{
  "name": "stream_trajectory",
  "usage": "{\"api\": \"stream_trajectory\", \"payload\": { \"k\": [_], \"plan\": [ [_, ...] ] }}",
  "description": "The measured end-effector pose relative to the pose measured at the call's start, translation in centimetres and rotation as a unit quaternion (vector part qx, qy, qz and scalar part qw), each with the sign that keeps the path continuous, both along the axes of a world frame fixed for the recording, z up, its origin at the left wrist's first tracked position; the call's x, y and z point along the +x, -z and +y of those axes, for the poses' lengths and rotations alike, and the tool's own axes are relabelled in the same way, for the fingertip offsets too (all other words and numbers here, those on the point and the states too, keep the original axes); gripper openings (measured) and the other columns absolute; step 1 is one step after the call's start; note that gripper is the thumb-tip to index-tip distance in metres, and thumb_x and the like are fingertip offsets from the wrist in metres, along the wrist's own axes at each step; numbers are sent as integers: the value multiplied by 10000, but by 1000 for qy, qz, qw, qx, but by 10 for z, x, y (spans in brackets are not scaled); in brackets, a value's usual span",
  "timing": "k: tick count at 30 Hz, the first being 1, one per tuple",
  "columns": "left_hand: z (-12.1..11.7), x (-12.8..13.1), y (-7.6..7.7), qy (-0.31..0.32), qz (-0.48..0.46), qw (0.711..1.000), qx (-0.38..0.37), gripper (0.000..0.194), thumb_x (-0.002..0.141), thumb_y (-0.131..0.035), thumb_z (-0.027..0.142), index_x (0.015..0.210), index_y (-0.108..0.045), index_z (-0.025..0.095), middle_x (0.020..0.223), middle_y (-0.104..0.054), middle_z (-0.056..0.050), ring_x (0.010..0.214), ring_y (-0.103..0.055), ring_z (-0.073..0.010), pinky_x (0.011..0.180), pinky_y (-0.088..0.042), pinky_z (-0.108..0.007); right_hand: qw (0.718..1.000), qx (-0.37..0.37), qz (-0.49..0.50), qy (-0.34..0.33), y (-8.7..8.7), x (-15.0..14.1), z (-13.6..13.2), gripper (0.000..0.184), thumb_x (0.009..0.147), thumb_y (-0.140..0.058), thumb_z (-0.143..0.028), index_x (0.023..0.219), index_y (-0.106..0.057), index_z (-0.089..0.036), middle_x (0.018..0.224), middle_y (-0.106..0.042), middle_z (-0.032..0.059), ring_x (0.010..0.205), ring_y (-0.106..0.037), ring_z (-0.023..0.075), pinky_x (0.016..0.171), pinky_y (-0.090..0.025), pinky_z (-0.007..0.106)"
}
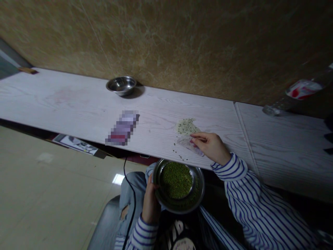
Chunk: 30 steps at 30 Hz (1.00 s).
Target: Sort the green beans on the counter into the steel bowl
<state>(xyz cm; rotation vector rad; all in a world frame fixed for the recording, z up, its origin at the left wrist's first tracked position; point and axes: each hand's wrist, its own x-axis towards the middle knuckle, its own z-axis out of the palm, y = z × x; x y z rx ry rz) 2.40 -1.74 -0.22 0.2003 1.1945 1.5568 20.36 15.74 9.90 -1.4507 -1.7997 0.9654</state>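
My left hand (150, 203) grips the rim of a steel bowl (199, 194) full of green mung beans (175, 179), held just below the table's front edge over my lap. My right hand (212, 146) rests on the pale wooden table (65, 104) with fingers pinched on a small clear plastic bag (187, 143). A little pile of green beans (185, 126) lies on the table just beyond the bag, and several loose beans (179, 154) are scattered near the edge.
An empty steel bowl (121, 85) stands at the back by the wall. A blurred flat packet (122, 127) lies mid-table. A plastic bottle (296, 93) lies on its side at the far right. A black cable (130, 194) hangs by my knee.
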Motion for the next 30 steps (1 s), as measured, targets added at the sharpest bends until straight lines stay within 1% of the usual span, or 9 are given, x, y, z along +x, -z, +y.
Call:
{"api": "stream_trajectory", "payload": {
  "k": [3,6,9,13,18,22,24,26,30],
  "plan": [
    [0,0,-3,15,-17,1000,-3,385,719,-739,374,1071,-791,227,1216,-752,-72,1303,-574,-345,1126,-421,-446,1000,4,-20,-12,-1,-5,3,246,856,-678,-128,1053,-824,-150,942,-836,110,806,-796,213,790,-647,346],
    [0,-1,-5,11,-20,1000,-17,413,698,-746,386,1075,-784,221,1203,-756,-78,1285,-580,-358,1110,-431,-464,998,12,-52,-24,-2,-7,5,246,867,-679,-138,1062,-827,-158,919,-835,105,793,-786,217,774,-640,358],
    [0,-1,-3,3,-23,1000,-18,406,693,-738,364,1073,-781,228,1209,-754,-72,1291,-580,-348,1122,-419,-457,997,15,-63,-39,-2,-4,4,251,870,-677,-137,1067,-829,-170,876,-832,92,783,-779,214,778,-638,364],
    [1,0,-1,1,-21,999,-26,402,674,-741,359,1053,-782,233,1200,-756,-70,1277,-591,-347,1112,-430,-461,997,14,-57,-52,-2,-2,1,244,866,-679,-130,1048,-829,-191,899,-835,80,791,-780,210,780,-641,367],
    [2,1,-5,4,-11,999,-32,396,665,-745,382,1031,-789,238,1143,-761,-65,1239,-609,-352,1093,-446,-475,997,29,-49,-47,-4,-9,-2,235,863,-682,-125,1034,-830,-190,944,-837,86,830,-790,210,821,-641,366],
    [2,-1,-8,5,-15,999,-28,410,665,-756,388,1048,-790,243,1147,-760,-66,1241,-607,-347,1083,-454,-461,999,16,-21,-46,-5,-7,-1,241,854,-679,-128,1033,-830,-183,898,-836,82,757,-788,193,760,-647,329],
    [2,-1,-7,6,-17,1000,-17,443,687,-751,394,1103,-785,247,1189,-752,-64,1273,-593,-342,1097,-446,-454,999,19,-17,-38,-4,-3,0,236,848,-688,-138,1031,-830,-181,912,-837,87,763,-789,196,740,-646,321],
    [1,-1,-5,1,-16,1000,-17,442,690,-741,378,1111,-785,248,1190,-750,-63,1272,-591,-343,1104,-440,-463,999,23,-26,-27,-3,-1,2,235,850,-690,-140,1033,-831,-182,925,-837,91,783,-789,203,741,-644,325],
    [0,-1,-2,6,-12,999,-34,370,689,-734,378,1027,-788,236,1074,-755,-69,1200,-619,-355,1063,-466,-492,998,30,-53,-31,-2,-4,3,236,864,-683,-133,1038,-832,-185,945,-836,97,819,-786,217,787,-640,362]
  ]
}}
